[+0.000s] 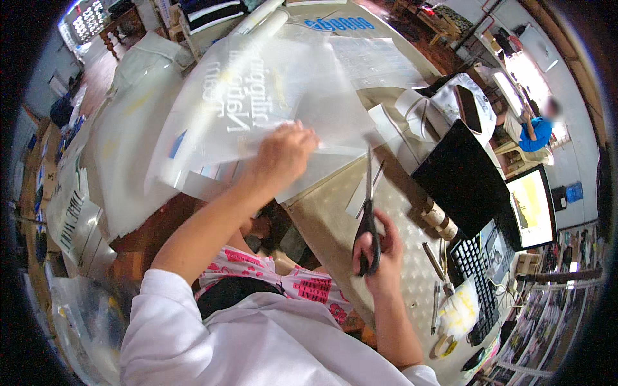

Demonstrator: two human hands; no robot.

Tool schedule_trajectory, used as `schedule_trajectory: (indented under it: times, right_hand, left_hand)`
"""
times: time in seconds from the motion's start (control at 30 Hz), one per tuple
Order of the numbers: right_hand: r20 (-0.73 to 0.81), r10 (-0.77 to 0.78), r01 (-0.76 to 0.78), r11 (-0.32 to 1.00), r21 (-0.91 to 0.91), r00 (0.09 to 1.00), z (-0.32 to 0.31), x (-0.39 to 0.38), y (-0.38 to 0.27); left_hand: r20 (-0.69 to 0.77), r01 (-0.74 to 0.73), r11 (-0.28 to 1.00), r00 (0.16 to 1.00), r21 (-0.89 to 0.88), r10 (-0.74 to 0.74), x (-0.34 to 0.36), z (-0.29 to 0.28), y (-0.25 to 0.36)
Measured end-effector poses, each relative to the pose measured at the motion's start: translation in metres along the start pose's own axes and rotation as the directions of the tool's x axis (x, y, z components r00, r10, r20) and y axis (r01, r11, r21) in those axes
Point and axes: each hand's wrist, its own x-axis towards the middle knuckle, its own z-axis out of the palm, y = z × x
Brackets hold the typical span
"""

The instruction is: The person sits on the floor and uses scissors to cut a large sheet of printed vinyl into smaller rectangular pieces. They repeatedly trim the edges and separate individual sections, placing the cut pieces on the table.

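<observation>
Scissors with black handles [367, 233] are in my right hand [381, 254], fingers through and around the loops, blades pointing away from me. Pinched in my left hand [286, 154] is the near edge of a clear plastic film [302, 83] with white reversed lettering on it. The film is lifted and smeared by motion, sloping down to the left toward a rolled part [177, 161]. A gap separates the scissor blades from my left hand. Beneath the film, pale sheets [380, 61] lie on the table [399, 283].
To the right are a black panel-like screen [460, 174], a lit monitor [531, 209], a keyboard [473, 276], pens [436, 307] and a roll of tape [444, 346]. Blue cut lettering [339, 24] lies at the far edge. A person in blue [536, 132] sits beyond on the right.
</observation>
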Motion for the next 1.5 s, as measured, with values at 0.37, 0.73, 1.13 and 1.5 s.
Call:
schedule_trajectory:
  times: [0.37, 0.73, 1.13, 1.5]
  right_hand:
    - [0.170, 0.220, -0.225, 0.974, 0.005, 0.961, 0.008, -0.082, 0.025]
    - [-0.075, 0.194, -0.195, 0.981, -0.006, 0.978, 0.037, -0.071, 0.045]
    - [-0.129, 0.208, -0.203, 0.978, 0.047, 0.970, 0.047, -0.060, 0.031]
    - [-0.167, 0.150, -0.161, 0.985, -0.055, 0.975, 0.047, -0.014, 0.015]
  left_hand:
    - [0.011, -0.190, 0.957, 0.980, -0.220, 0.197, -0.063, -0.022, 0.055]
    - [0.037, -0.171, 0.946, 0.982, -0.276, 0.188, -0.070, -0.018, 0.056]
    - [0.055, -0.046, 0.967, 0.997, -0.250, 0.062, -0.068, -0.006, 0.081]
    - [0.100, 0.011, 0.928, 0.995, -0.373, 0.029, -0.066, -0.016, 0.077]
